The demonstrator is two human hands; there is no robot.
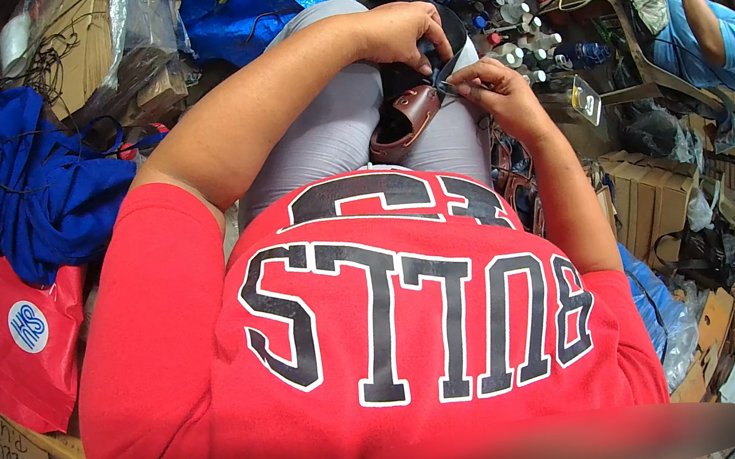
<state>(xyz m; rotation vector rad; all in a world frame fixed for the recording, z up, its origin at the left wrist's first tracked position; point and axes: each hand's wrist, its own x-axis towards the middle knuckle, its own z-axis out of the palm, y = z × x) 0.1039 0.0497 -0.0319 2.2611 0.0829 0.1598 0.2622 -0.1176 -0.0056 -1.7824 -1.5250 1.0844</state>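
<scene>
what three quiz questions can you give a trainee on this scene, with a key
1. Multiple choice: what colour is the crumpled cloth on the person's left? a) green b) blue c) white
2. True or false: the left hand is touching the red bag.
3. Fill in: the brown leather shoe is at the lap, where the trousers are ____.

Key: 1 b; 2 false, it is near the shoe; 3 grey.
</scene>
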